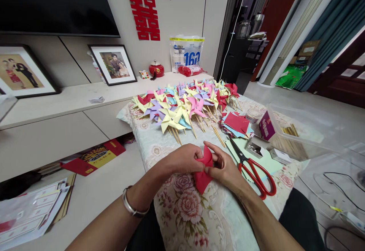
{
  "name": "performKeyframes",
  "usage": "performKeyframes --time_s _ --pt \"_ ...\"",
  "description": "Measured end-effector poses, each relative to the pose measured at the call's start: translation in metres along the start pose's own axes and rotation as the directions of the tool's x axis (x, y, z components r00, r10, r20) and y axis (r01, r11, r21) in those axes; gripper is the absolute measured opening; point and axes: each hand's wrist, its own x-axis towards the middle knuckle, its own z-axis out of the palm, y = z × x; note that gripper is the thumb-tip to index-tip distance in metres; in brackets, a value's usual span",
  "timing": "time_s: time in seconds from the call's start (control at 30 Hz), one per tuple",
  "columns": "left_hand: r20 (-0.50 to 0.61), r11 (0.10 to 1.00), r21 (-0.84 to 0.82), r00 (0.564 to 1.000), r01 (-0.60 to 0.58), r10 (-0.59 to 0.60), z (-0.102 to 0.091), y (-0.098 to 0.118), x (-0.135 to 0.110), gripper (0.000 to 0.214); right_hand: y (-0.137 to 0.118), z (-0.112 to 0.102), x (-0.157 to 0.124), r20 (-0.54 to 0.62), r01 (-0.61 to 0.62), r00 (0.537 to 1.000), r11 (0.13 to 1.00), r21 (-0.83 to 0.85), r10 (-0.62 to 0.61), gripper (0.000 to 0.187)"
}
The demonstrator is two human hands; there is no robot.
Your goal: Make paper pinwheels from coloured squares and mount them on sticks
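Together, both hands meet over one curled, partly folded red paper piece (203,184) near the front of the table, above the rose-patterned pale cloth (189,207). The left hand (186,159) pinches the paper from one side, its fingertips pressed on the middle; the right hand (224,167) grips it from the other, thumb at the centre and index finger raised beside an upright curling flap. A lower corner of the red paper hangs down below the fingers. A plain silver metal bracelet (125,199) circles the left wrist.

Just beside the right hand lie black-bladed scissors with large red handles (242,156), resting partly on pale green paper sheets (269,164). Close to them sit a small open box of metal bits (254,149) and a stack of cut coloured paper with red on top (237,123). Several slim, loose wooden sticks (218,136) lie near that stack. More sticks fill part of a clear plastic bin (306,127) at the right.

Beyond the hands, a dense heap of yellow, purple, pink, blue and red paper pinwheels on wooden sticks (171,119) covers the far part of the cloth.
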Motion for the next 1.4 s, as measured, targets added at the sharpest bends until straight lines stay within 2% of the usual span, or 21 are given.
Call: performKeyframes --time_s 0.07,0.1,0.2,0.27,0.33,0.5,0.63,0.77,0.9,1.07,1.17,1.33,1.4 --pt "-0.034 0.989 -0.148 0.999 0.008 -0.013 0.002 -0.006 -0.002 0.007 -0.001 0.000 0.000 -0.028 0.008 1.000 0.999 0.038 -0.007 0.087" --pt "-0.058 0.964 -0.267 0.998 0.015 -0.031 0.004 -0.008 -0.004 0.013 -0.001 0.000 0.000 -0.042 0.011 0.999 0.998 0.066 -0.008 0.088" --pt "-0.139 0.797 -0.604 0.983 0.010 -0.118 0.011 -0.013 -0.010 0.029 -0.001 0.000 0.001 -0.101 0.018 0.995 0.991 0.136 -0.004 0.093" --pt "-0.169 0.709 -0.705 0.974 -0.014 -0.148 0.018 -0.014 -0.013 0.030 -0.001 0.000 0.002 -0.144 0.032 0.990 0.988 0.152 -0.010 0.092" --pt "-0.171 0.643 -0.765 0.974 -0.037 -0.147 0.027 -0.015 -0.014 0.029 -0.001 0.000 0.002 -0.170 0.042 0.985 0.986 0.161 -0.014 0.091" --pt "-0.233 0.555 -0.822 0.965 -0.127 -0.123 0.048 -0.010 -0.016 0.026 -0.002 0.001 0.002 -0.176 0.042 0.984 0.978 0.204 -0.006 0.090" --pt "-0.267 0.485 -0.859 0.952 -0.164 -0.151 0.057 -0.006 -0.015 0.023 -0.002 0.001 0.002 -0.194 0.059 0.981 0.980 0.190 -0.021 0.087" --pt "-0.272 0.395 -0.901 0.944 -0.181 -0.189 0.062 -0.012 -0.012 0.025 -0.002 0.001 0.002 -0.212 0.067 0.977 0.979 0.191 -0.025 0.086" --pt "-0.291 0.398 -0.899 0.927 -0.181 -0.237 0.066 -0.019 -0.010 0.026 -0.001 0.000 0.003 -0.193 0.066 0.981 0.974 0.218 -0.023 0.086" --pt "-0.293 0.505 -0.846 0.941 -0.173 -0.168 0.067 -0.018 -0.006 0.022 -0.001 0.000 0.003 -0.168 0.067 0.985 0.969 0.237 -0.027 0.081" --pt "-0.305 0.549 -0.820 0.935 -0.161 -0.180 0.069 -0.022 -0.002 0.020 -0.001 0.001 0.002 -0.162 0.050 0.987 0.972 0.228 -0.013 0.080" --pt "-0.291 0.557 -0.820 0.933 -0.130 -0.211 0.069 -0.023 0.001 0.012 -0.002 0.002 0.001 -0.140 0.055 0.990 0.980 0.189 -0.028 0.076" --pt "-0.301 0.547 -0.823 0.935 -0.156 -0.186 0.066 -0.018 -0.001 0.011 0.000 0.000 0.001 -0.142 0.090 0.987 0.991 0.100 -0.075 0.071"
